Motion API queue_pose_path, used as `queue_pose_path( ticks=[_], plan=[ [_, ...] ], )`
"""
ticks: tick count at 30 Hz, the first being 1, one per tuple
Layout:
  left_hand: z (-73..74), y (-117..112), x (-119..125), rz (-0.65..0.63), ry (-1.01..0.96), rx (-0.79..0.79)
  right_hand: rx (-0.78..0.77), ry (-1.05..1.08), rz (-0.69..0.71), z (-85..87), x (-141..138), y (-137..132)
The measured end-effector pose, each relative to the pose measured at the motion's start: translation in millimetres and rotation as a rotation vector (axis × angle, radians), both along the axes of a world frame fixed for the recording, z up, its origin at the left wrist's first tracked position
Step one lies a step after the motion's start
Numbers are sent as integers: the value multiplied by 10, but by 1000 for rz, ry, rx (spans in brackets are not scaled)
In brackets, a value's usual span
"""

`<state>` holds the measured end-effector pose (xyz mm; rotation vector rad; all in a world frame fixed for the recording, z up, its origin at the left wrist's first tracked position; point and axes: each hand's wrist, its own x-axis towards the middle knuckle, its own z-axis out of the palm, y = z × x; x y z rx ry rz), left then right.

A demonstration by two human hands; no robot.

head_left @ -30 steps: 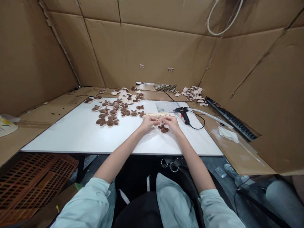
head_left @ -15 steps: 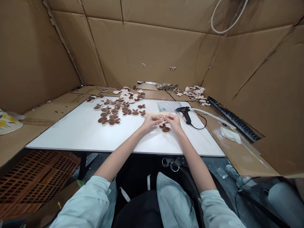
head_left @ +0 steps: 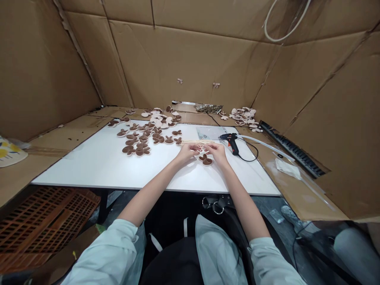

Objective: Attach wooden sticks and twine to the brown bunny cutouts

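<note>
A thin pale cord (head_left: 201, 147), looped like a small bow, is pinched between my two hands over the white board. My left hand (head_left: 189, 152) grips its left side and my right hand (head_left: 217, 152) its right side, fingers closed. Just below them a brown bunny-shaped patch (head_left: 205, 160) with a pale edge lies on the board; whether the cord touches it I cannot tell. Behind my fingers stretches a bundle of pale cords (head_left: 192, 142), partly hidden by the hands.
Several brown bunny patches (head_left: 143, 138) spread over the left of the white board (head_left: 97, 168). More pale pieces (head_left: 242, 115) are heaped at the back right. A black glue gun (head_left: 232, 143) with its cable lies right of my hands. Cardboard walls (head_left: 192, 59) surround the table.
The cord's loops between my fingers have opened and show more plainly as a bow. My hands have barely moved, and the patch below stays in place.
</note>
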<state>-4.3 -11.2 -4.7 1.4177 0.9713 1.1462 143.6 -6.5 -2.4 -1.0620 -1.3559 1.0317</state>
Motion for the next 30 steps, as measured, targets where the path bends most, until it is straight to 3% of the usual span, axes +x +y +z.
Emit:
queue_pose_path(
  ticks=[5, 10, 21, 30],
  plan=[
    [-6, 1, -4, -26, -44, -18, 3, 25, -5, -14, -6, 5],
    [-9, 23, -4, 48, -50, -82, 4, 2, 0, -24, -5, 19],
    [-28, 36, -1, 35, -11, -17, 40, -103, 93, -14, -15, -11],
    [-28, 33, 9, 155, 28, 71, 53, -190, -48, -42, 7, -1]
  ],
)
